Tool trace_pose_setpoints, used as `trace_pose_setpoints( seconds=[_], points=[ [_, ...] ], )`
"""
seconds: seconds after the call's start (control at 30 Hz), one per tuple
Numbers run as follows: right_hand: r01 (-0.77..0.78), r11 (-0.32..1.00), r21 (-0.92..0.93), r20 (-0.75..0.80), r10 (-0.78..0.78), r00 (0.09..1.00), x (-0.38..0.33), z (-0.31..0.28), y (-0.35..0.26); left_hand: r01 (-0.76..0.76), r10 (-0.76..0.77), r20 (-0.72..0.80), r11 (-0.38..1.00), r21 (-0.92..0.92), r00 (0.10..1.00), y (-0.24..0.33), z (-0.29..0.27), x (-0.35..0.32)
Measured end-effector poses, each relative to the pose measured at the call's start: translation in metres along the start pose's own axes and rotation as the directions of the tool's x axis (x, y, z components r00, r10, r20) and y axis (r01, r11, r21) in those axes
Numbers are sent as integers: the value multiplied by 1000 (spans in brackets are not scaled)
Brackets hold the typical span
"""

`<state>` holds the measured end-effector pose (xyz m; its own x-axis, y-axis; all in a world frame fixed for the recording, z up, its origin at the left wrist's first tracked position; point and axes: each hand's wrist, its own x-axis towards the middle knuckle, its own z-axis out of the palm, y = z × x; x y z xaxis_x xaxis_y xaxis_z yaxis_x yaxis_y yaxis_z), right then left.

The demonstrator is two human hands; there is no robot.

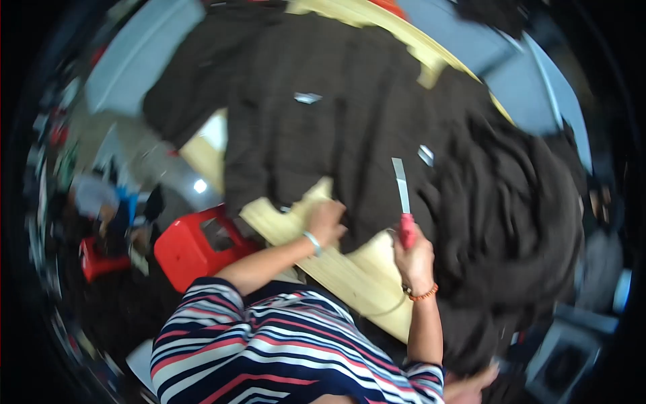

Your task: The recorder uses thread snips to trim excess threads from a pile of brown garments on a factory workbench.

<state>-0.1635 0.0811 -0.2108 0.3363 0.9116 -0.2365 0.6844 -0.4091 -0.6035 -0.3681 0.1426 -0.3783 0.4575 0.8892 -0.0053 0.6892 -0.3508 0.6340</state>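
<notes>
A big dark brown cloth (289, 148) is spread over a pale yellow bench (346, 277), and the yellow shows at the edges. The right grip (414, 261) is closed around the pink-red handle of a flat metal tool (405, 202). The tool is over the cloth, with its blade pointing away from the person. The left grip (326, 223) is low at the near edge, by the yellow wood. It is blurry, so one cannot tell if it pinches anything. Past the tool's tip, a small shiny piece (425, 155) sits on the cloth. To the right, the cloth is bunched into a big heap. A red stool (192, 249) stands to the left.
</notes>
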Motion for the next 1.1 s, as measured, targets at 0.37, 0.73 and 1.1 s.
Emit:
trace_pose_setpoints(
  seconds=[0.37, 0.73, 1.1],
  points=[
    [-14, 884, -468, -95, -35, 995, 205, 98, -62, -8, 13, 124, 999, -44, 992, -15, 14, -70],
    [-67, 933, 353, 90, 38, 995, 217, 33, -24, 176, -269, -256, 926, -334, 928, -46, -31, -42],
    [-322, 936, 141, -348, 352, 869, 80, -120, 181, -152, 202, 60, 871, -468, 978, 18, -11, -58]
  ],
)
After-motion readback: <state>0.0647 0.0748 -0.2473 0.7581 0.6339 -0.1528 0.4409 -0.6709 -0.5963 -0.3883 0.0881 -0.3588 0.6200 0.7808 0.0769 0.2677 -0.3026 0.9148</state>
